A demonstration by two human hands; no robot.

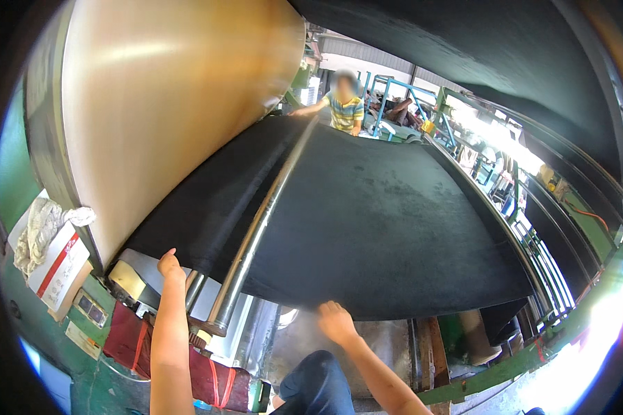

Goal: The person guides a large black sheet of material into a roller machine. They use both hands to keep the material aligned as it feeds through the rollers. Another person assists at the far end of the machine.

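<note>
A wide sheet of black fabric [367, 228] runs over a shiny metal bar [256, 228] and up against a large golden-brown roller [166, 90]. My left hand [169, 263] is at the fabric's near edge, left of the bar, its fingers closed on that edge. Close to the near edge of the sheet's middle stretch is my right hand [335, 322]. Its fingers are curled around the fabric edge, their tips partly hidden and slightly blurred.
Across the sheet stands a person [346, 111] in a striped shirt, one arm reaching toward the roller. A white box [59, 270] with a cloth [41, 232] on it sits at the left. Metal rails [477, 200] and a green frame [491, 384] border the right side.
</note>
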